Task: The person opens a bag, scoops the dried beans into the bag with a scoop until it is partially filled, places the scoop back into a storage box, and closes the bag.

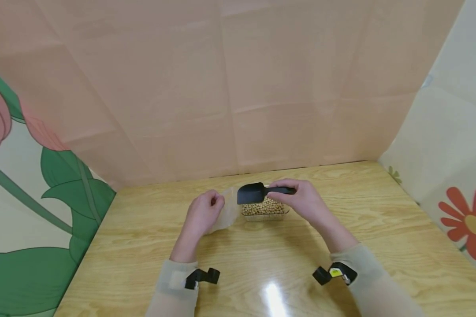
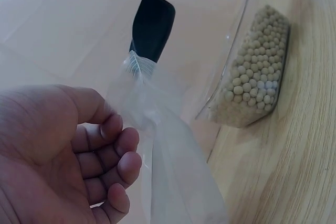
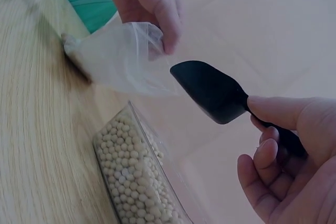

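In the head view, my left hand (image 1: 203,213) pinches the upper edge of a translucent plastic bag (image 1: 228,212) between thumb and forefinger. The bag (image 3: 107,59) hangs down toward the table; its contents cannot be made out. My right hand (image 1: 307,200) grips the handle of a black scoop (image 1: 251,193), held level just right of the bag's top. No beans show in the scoop's visible part. Below the scoop stands a clear plastic box (image 1: 265,218) of round, pale beans (image 2: 257,66), likely soybeans. In the left wrist view, the scoop (image 2: 152,24) tip overlaps the bag's mouth.
A wood-grain table (image 1: 135,255) lies under everything. Behind it hangs a plain pinkish sheet (image 1: 182,110). Flower-patterned panels stand left (image 1: 35,211) and right (image 1: 452,176). Each wrist wears a black camera mount (image 1: 201,277).
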`<action>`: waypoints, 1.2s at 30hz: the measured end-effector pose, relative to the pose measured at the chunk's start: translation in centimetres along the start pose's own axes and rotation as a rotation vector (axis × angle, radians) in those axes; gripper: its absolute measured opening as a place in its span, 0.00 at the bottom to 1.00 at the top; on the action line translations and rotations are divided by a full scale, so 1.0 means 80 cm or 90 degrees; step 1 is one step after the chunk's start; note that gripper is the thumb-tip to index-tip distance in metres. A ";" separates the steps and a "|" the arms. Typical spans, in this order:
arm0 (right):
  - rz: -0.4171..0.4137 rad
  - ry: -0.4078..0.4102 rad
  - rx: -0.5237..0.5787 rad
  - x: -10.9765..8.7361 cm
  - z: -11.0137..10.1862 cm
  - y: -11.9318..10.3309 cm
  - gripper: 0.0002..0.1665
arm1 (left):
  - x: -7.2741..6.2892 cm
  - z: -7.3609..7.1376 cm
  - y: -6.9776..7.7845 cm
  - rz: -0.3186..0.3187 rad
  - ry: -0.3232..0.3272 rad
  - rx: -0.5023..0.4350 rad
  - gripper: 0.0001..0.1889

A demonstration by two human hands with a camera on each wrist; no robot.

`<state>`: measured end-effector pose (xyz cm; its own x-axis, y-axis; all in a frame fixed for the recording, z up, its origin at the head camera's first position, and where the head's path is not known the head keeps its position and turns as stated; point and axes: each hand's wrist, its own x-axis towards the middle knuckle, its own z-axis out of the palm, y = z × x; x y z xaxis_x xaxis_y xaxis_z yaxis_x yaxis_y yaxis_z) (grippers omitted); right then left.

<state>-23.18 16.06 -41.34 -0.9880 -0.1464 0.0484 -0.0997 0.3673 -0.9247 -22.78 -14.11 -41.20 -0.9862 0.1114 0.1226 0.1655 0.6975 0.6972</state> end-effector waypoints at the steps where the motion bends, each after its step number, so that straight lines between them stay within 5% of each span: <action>1: 0.003 0.003 -0.002 0.000 -0.002 0.001 0.22 | 0.000 0.000 0.000 0.000 0.000 0.000 0.13; 15: 0.026 0.013 -0.045 -0.005 -0.039 0.014 0.31 | 0.000 0.001 0.000 0.000 0.000 -0.004 0.13; 36: -0.010 0.005 -0.188 0.002 -0.079 0.031 0.27 | 0.000 0.002 -0.001 -0.003 -0.007 -0.006 0.13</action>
<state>-24.31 22.73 -41.29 -0.9870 -0.1467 0.0659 -0.1434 0.6167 -0.7740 -22.82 -14.06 -41.36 -0.9870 0.1153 0.1118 0.1606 0.6914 0.7044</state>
